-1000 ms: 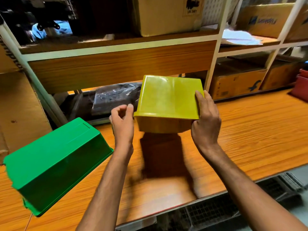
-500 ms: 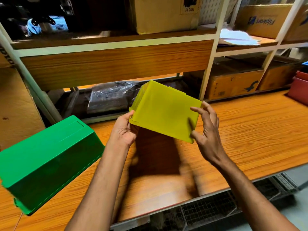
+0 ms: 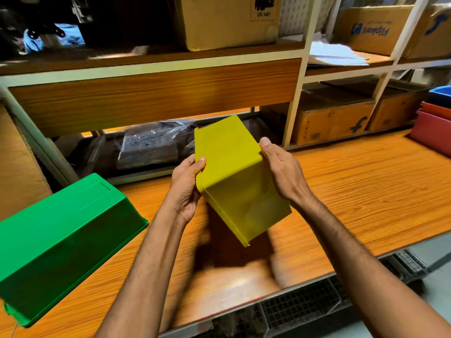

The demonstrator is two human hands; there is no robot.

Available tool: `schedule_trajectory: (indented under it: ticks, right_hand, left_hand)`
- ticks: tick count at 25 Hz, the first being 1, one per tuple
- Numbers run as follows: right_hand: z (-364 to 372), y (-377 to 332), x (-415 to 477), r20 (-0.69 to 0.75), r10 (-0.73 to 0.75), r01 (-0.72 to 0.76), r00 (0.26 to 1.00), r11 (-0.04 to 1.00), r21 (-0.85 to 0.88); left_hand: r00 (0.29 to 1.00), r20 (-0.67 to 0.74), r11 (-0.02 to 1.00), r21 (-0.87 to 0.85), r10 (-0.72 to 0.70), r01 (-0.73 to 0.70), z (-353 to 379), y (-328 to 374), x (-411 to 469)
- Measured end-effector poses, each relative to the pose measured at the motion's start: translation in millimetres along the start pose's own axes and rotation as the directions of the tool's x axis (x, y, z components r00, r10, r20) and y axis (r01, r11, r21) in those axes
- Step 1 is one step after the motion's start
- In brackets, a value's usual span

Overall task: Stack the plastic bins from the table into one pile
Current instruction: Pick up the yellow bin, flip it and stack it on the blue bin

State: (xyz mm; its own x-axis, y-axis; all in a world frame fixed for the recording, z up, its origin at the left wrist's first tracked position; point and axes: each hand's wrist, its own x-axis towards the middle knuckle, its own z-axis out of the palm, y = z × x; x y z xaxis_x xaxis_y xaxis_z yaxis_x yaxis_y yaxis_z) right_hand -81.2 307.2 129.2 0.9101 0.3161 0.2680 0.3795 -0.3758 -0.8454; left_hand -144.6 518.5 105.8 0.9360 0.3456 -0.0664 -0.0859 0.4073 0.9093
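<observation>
Wooden bench (image 3: pixel 366 191) with a green bin (image 3: pixel 66 235) upside down on it. Left hand (image 3: pixel 185 189) and right hand (image 3: pixel 283 172) both grip a tilted yellow bin (image 3: pixel 234 176) above it.

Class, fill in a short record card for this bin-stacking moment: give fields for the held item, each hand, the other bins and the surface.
held item: yellow bin, tilted, above the table
left hand: grips the bin's left rim
right hand: grips its right side
green bin: upside down on the table, at left
red bin: at far right, a blue bin nested above it
surface: wooden table
</observation>
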Motion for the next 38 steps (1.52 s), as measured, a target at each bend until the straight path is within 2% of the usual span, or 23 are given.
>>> schedule_trajectory:
  ticks: [3,9,12,14,18,20,23,25,26,29,32,35,38]
  right_hand:
    - [9.6,22.3,-0.7,0.030,0.070,-0.072,0.997,0.996,0.056]
    - [27.9,55.2,-12.4,0.011,0.179,-0.179,0.984,0.983,0.040]
    - [32.9,69.5,-15.5,-0.028,0.219,-0.219,0.975,0.976,0.011]
    - [31.0,73.6,-17.0,-0.067,0.200,-0.206,0.978,0.972,-0.109]
    - [30.7,46.4,-10.0,-0.122,-0.020,-0.019,0.992,0.951,-0.308]
    - [43.0,17.4,-0.9,-0.143,-0.078,0.013,0.987,0.913,-0.407]
    - [72.4,-23.6,16.2,-0.014,0.013,-0.018,1.000,0.814,-0.581]
    - [89.5,-34.5,23.6,0.104,0.076,0.018,0.992,0.718,-0.696]
    - [92.5,-34.9,26.2,0.137,0.085,0.036,0.987,0.710,-0.703]
    - [78.6,-22.2,32.7,0.123,0.076,0.006,0.989,0.826,-0.563]
    - [52.4,1.9,25.2,0.121,0.067,-0.046,0.990,0.985,-0.169]
    - [35.9,27.4,-6.6,0.194,-0.020,-0.013,0.981,0.986,0.166]
    - [25.1,43.5,-24.8,0.176,0.007,-0.087,0.984,0.891,0.446]
  left_hand:
    - [0.999,-0.032,0.995,0.099,-0.007,0.010,3.2,-7.4,2.9]
    - [1.000,-0.004,0.980,0.200,-0.002,0.003,1.6,-39.2,4.9]
    - [0.999,0.008,0.959,0.280,-0.050,0.045,5.5,-43.0,-2.0]
    - [0.997,-0.034,0.944,0.320,-0.067,0.075,4.2,-46.6,-3.3]
    - [0.968,-0.233,0.950,0.269,-0.095,0.158,-15.4,-58.8,-3.1]
    - [0.942,-0.321,0.952,0.243,-0.100,0.184,-26.0,-67.2,-5.4]
    - [0.898,-0.425,0.962,0.184,-0.109,0.204,-34.7,-74.1,-9.9]
    - [0.887,-0.446,0.963,0.167,-0.116,0.210,-36.5,-73.5,-14.1]
    - [0.888,-0.445,0.963,0.167,-0.117,0.211,-38.1,-73.1,-16.0]
    - [0.882,-0.455,0.960,0.170,-0.126,0.224,-48.3,-70.0,-21.3]
    - [0.880,-0.461,0.962,0.169,-0.114,0.213,-54.3,-54.9,-25.8]
    - [0.886,-0.458,0.953,0.227,-0.077,0.200,-60.1,-27.5,-25.8]
    - [0.853,-0.522,0.893,0.388,0.006,0.230,-76.6,-18.0,-22.1]
